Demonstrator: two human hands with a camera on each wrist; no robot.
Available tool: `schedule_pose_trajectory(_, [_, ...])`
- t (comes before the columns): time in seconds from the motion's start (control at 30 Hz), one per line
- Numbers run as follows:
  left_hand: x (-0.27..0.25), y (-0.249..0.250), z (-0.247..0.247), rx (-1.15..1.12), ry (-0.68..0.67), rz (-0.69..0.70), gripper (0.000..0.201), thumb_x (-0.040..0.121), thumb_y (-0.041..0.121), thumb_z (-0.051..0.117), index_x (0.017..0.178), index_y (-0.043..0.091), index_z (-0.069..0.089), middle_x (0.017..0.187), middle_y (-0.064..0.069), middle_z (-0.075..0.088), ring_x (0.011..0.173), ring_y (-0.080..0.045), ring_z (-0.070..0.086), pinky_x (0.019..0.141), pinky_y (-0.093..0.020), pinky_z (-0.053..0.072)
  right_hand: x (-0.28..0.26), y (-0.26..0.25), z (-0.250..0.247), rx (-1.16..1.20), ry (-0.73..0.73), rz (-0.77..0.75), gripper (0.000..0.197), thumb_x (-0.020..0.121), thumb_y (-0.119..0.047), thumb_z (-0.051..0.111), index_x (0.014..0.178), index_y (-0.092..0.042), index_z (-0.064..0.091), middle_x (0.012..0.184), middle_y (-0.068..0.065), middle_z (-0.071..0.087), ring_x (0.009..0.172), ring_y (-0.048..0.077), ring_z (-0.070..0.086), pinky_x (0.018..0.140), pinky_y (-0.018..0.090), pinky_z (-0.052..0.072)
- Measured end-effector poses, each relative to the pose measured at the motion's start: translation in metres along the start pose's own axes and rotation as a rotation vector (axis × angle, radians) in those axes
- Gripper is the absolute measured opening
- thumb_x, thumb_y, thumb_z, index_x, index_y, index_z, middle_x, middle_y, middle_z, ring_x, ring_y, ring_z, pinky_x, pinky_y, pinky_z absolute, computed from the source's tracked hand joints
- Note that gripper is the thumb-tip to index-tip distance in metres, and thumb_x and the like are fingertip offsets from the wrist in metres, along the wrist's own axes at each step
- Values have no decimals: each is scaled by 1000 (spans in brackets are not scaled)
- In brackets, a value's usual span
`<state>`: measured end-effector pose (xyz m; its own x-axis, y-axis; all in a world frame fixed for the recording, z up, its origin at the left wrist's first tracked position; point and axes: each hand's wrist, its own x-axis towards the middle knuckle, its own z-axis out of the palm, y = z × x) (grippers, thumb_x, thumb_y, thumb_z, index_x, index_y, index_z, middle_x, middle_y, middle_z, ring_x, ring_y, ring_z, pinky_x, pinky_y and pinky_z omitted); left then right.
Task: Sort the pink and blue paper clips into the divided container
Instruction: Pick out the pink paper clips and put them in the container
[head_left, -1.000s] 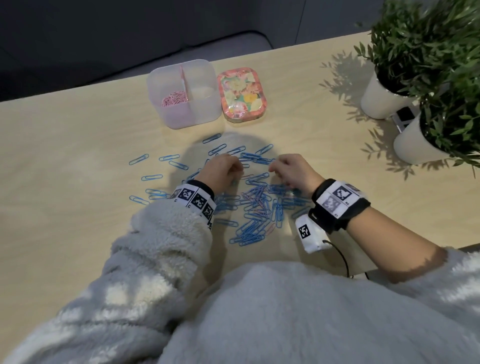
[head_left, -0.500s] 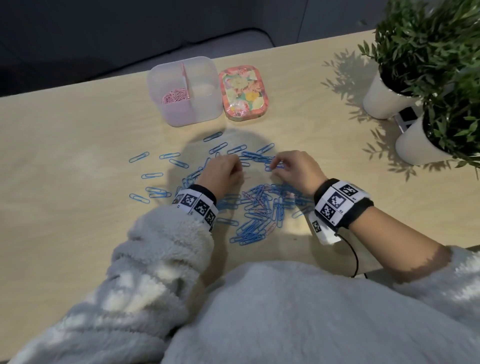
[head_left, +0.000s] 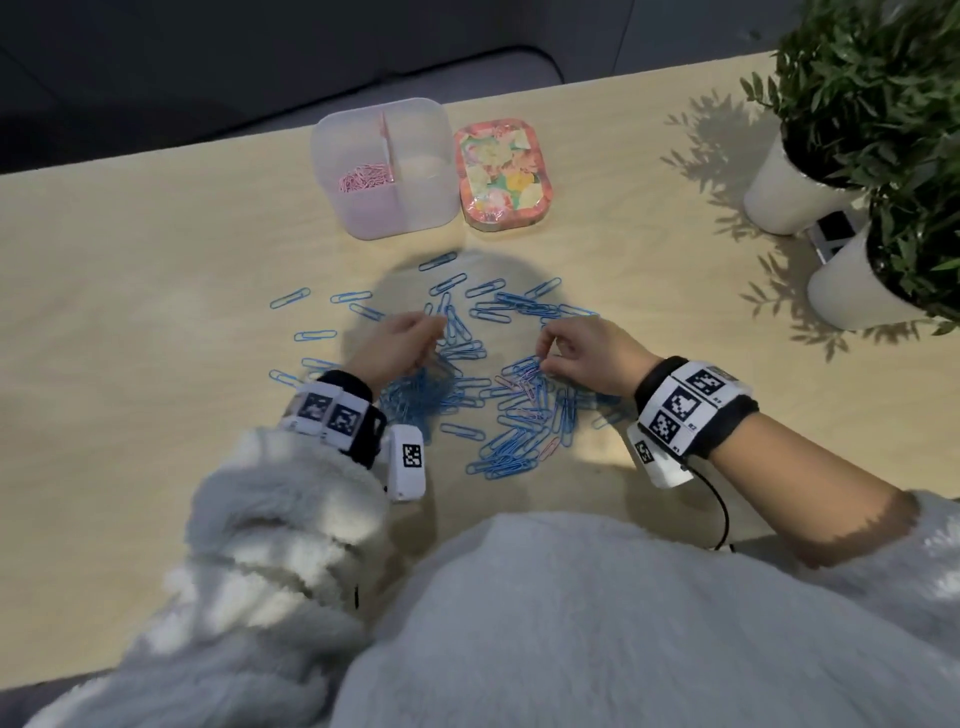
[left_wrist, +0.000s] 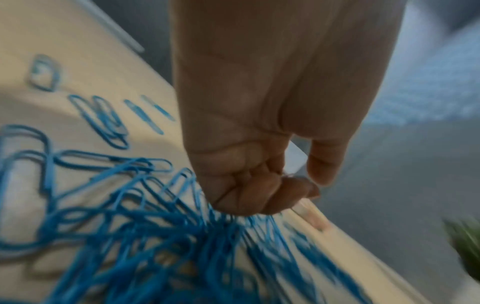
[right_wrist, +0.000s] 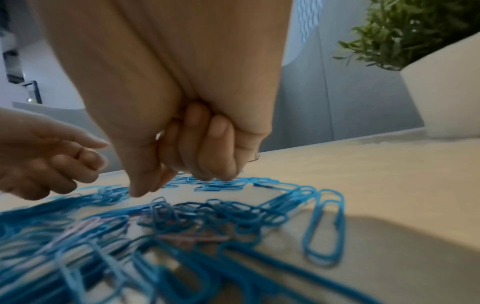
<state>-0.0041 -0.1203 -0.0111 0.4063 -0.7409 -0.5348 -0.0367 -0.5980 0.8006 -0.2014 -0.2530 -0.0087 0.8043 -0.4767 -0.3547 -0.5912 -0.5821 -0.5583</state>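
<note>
A loose pile of blue paper clips (head_left: 498, 410) lies in front of me, with a few pink clips (head_left: 525, 385) mixed in. More blue clips are scattered to the left. The clear divided container (head_left: 415, 208) stands behind; pink clips (head_left: 363, 176) fill its left compartment and the right one looks bare. My left hand (head_left: 434, 332) hovers at the pile's left edge, fingers curled into the palm (left_wrist: 246, 191) around a thin bit of wire. My right hand (head_left: 545, 353) keeps clips tucked under its curled fingers (right_wrist: 223, 144), thumb and forefinger pointing down at the pile.
A flowered tin (head_left: 501, 174) sits right of the container. Two white pots with green plants (head_left: 800, 192) stand at the far right, a small dark device (head_left: 831, 234) between them. The table's far edge runs just behind the container.
My left hand has drifted slightly left, widening the gap between my hands. The right hand has tilted its thumb and forefinger down onto the pile.
</note>
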Motion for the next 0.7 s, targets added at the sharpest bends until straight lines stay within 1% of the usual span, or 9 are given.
schedule_pose_trajectory(0.1, [-4, 2, 29, 406, -62, 180, 19, 90, 27, 55, 82, 11, 61, 65, 3, 49, 60, -11, 45, 57, -26, 35, 0, 0, 2, -45, -20, -3, 17, 81, -24, 65, 97, -20, 61, 58, -11, 40, 71, 14, 43, 60, 28, 30])
schedule_pose_trajectory(0.17, [-5, 5, 44, 571, -80, 228, 18, 86, 29, 60, 87, 11, 63, 63, 6, 48, 60, -12, 44, 57, -27, 34, 2, -1, 5, -50, -9, 4, 12, 81, -23, 64, 92, -19, 62, 62, -10, 44, 74, 14, 45, 64, 27, 29])
schedule_pose_trajectory(0.23, [-5, 6, 52, 664, -72, 254, 18, 83, 29, 63, 89, 13, 62, 71, 5, 51, 68, -14, 47, 63, -26, 35, 5, 1, 4, 10, 33, 13, 6, 81, -20, 63, 87, -17, 64, 65, -8, 48, 71, 15, 47, 64, 28, 32])
schedule_pose_trajectory(0.3, [-6, 5, 55, 709, -35, 291, 15, 83, 28, 63, 91, 14, 61, 79, 3, 52, 74, -15, 48, 66, -27, 36, 8, 5, -1, 104, 99, 31, 3, 80, -15, 64, 82, -13, 65, 60, -11, 45, 59, 10, 44, 60, 28, 32])
schedule_pose_trajectory(0.37, [-7, 3, 55, 725, -12, 337, 13, 85, 25, 61, 93, 15, 60, 80, 3, 50, 74, -15, 47, 66, -27, 36, 10, 13, -6, 152, 176, 71, 3, 80, -13, 63, 80, -11, 66, 56, -12, 45, 53, 6, 41, 60, 27, 31])
schedule_pose_trajectory(0.43, [-8, 3, 55, 733, -48, 370, 11, 86, 24, 60, 93, 16, 60, 79, 4, 48, 74, -15, 47, 66, -29, 39, 10, 20, -9, 128, 239, 137, 6, 81, -15, 61, 84, -13, 66, 55, -10, 44, 53, 11, 41, 58, 27, 31])
schedule_pose_trajectory(0.5, [-8, 2, 55, 762, -114, 409, 10, 85, 24, 60, 92, 17, 62, 78, 6, 47, 79, -17, 49, 72, -32, 43, 7, 20, -10, 78, 262, 154, 11, 81, -16, 59, 89, -17, 66, 54, -8, 42, 56, 16, 42, 51, 29, 29])
schedule_pose_trajectory(0.6, [-10, 1, 57, 827, -137, 452, 11, 85, 22, 60, 94, 17, 64, 84, 4, 49, 86, -19, 53, 77, -33, 44, -1, 4, -3, 60, 173, 26, 12, 81, -20, 61, 90, -19, 69, 60, -12, 46, 63, 13, 45, 58, 29, 34])
schedule_pose_trajectory(0.7, [-10, -3, 58, 838, -119, 469, 13, 86, 23, 57, 97, 18, 64, 89, -1, 55, 87, -22, 56, 78, -35, 45, 0, -8, 12, -38, 69, -21, 12, 81, -28, 64, 90, -22, 69, 68, -10, 49, 75, 13, 49, 66, 26, 31])
